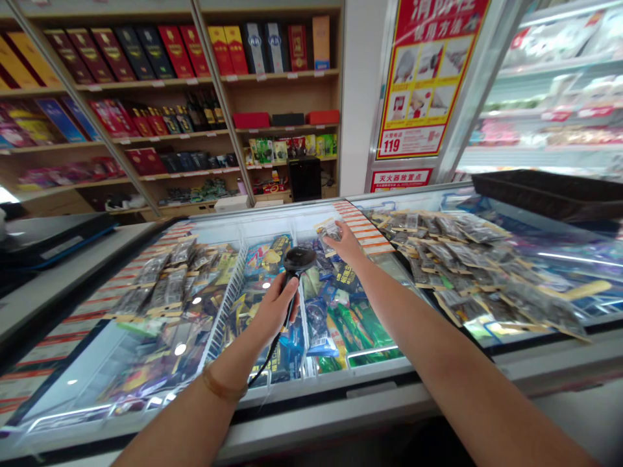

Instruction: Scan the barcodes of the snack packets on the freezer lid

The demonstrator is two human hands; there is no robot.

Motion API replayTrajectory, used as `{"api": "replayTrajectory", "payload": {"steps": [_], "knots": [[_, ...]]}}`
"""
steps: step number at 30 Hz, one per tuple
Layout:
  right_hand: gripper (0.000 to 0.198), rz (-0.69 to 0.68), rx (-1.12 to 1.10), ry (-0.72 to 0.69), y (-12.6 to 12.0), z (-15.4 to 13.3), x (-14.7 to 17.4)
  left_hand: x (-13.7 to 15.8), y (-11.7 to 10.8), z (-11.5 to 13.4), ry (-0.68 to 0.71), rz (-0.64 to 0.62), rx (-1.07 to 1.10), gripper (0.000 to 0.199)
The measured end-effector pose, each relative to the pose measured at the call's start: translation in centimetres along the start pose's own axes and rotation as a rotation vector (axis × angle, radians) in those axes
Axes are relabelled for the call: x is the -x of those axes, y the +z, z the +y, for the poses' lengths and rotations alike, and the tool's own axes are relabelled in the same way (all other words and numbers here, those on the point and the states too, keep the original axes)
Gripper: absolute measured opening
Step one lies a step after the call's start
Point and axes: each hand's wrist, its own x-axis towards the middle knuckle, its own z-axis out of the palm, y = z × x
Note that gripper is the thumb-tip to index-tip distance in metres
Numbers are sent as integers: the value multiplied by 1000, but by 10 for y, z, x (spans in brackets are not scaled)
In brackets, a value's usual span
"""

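Head camera: the left hand [280, 301] curls around a black scanner [299, 259]; the right hand [347, 245] pinches a small packet [328, 231] over bagged goods [360, 327] in an open freezer [311, 423]. Packet piles [455, 243] lie either side; stocked shelves [282, 77] stand behind.

Packets [168, 285] piled on freezer lids [82, 389], probably glass.

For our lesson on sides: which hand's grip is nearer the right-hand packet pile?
Right. The right grip, holding a packet, is left of the pile; the left grip, on a scanner, is farther left.
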Motion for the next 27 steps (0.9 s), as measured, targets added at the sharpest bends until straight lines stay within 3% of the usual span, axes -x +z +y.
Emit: {"api": "replayTrajectory", "payload": {"steps": [4,7,10,17,27], "knots": [[32,-23,-314,37,-5,3,-5,-1,0,-3,22,-25,-4,52],[28,32,-585,150,-6,1,-8,1,3,-7,29,-44,16,51],[31,2,-715,244,-7,-2,-7,2,5,-10,14,-54,37,49],[39,-120,-718,247,-7,-8,1,-2,5,-18,13,-121,36,56],[47,-127,-638,178,-5,-6,3,-3,4,-22,36,-184,21,59]]}}
